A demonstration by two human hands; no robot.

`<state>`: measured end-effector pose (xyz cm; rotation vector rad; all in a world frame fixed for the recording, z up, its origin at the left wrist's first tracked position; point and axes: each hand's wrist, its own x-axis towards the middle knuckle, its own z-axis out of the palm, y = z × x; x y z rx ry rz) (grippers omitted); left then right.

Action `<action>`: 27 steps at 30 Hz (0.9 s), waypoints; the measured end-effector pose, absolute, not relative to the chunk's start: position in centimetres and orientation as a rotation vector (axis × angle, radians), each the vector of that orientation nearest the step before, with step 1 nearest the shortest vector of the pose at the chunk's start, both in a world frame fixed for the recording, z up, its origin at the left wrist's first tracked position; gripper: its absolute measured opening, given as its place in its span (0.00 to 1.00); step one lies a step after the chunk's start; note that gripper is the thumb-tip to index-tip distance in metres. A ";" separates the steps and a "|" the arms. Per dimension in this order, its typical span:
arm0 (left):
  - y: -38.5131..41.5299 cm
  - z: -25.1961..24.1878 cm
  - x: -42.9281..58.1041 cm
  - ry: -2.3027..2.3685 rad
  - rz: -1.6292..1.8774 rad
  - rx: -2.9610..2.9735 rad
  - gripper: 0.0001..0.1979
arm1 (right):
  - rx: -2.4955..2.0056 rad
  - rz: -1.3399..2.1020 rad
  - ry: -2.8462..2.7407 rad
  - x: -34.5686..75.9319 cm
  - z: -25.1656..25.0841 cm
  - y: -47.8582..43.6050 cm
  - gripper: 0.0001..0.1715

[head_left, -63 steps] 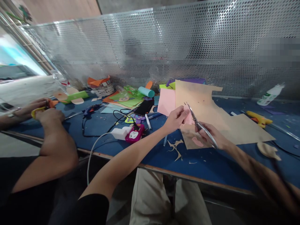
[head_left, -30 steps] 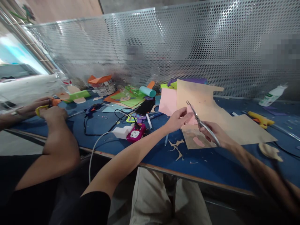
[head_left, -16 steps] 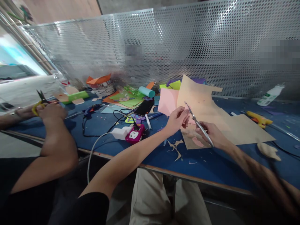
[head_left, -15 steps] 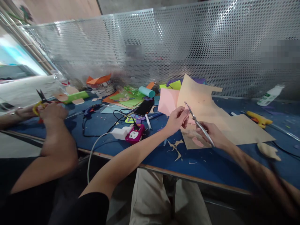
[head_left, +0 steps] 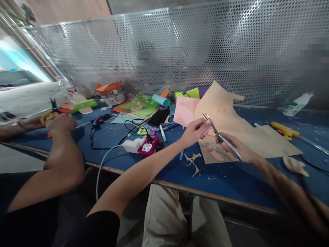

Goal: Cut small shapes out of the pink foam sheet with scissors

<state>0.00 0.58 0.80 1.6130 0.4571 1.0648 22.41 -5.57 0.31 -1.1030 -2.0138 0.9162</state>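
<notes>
My left hand (head_left: 197,129) pinches a small piece of pink paper (head_left: 211,122), mostly hidden by the fingers. My right hand (head_left: 232,145) is wrapped round the handles of metal scissors (head_left: 214,128), whose slightly parted blades point up and left beside the left fingertips and the pink piece. Beneath and behind both hands spreads a large tan paper sheet (head_left: 221,103), with a pink sheet (head_left: 185,111) at its left edge. A curved pink scrap (head_left: 217,155) lies on the tan paper below the right hand. Tan offcuts (head_left: 194,163) are on the blue table (head_left: 174,168).
A magenta power socket (head_left: 148,146) with a white plug sits left of my forearm, near a black phone (head_left: 158,117). To the right lie a yellow glue gun (head_left: 284,130) and a white bottle (head_left: 298,104). On the left, a co-worker's hand (head_left: 61,122) holds yellow-handled scissors (head_left: 46,116).
Both my hands have shifted slightly to the right, and the scissors have tilted a little. The tan sheet's top corner has moved right. The co-worker's hands have moved slightly right too.
</notes>
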 end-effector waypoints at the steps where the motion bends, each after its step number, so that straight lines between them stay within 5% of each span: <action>1: 0.6 0.8 0.0 0.451 1.064 1.606 0.29 | -1.103 0.904 -2.026 22.5 0.3 -5.6 0.26; 12: 0.8 0.4 -0.1 0.427 1.059 1.666 0.27 | -1.030 1.011 -1.894 21.5 -0.1 -6.0 0.33; 27: 1.1 0.5 0.0 0.553 1.013 1.570 0.27 | -1.335 0.716 -1.853 22.2 -1.2 -4.0 0.23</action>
